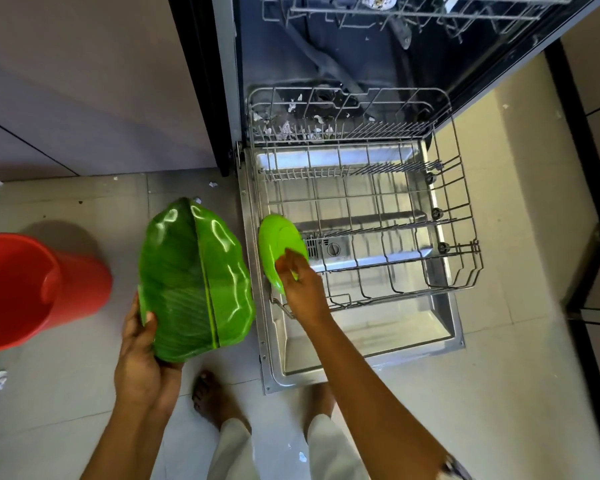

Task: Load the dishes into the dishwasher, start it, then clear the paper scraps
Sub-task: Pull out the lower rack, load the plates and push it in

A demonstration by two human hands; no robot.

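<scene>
Bare feet (210, 396) and pale trouser legs (232, 448) stand just short of the near end of the grey wire lower rack (371, 221), which is pulled out over the open stainless dishwasher door (361, 344). Left of the rack, the left hand (142, 355) grips the near edge of a large glossy dark green leaf-shaped plastic platter (194, 278), thumb on top and fingers curled beneath, and holds it above the tiled floor. At the rack's near left corner the right hand (302, 285) pinches a small bright green round plastic plate (278, 244), which stands tilted on edge against the rack's left side; whether it sits between the tines cannot be told. Well to the left of the rack, a red plastic bucket (32, 289) stands on the floor, with a crumpled white paper scrap (0, 379) near it and smaller bits scattered over the tiles. Under the rack's far end, more torn white paper scraps (286, 128) lie on the dark tub floor. Beyond and above the rack, the grey wire upper rack (413, 8) sticks out at the top of the view.
</scene>
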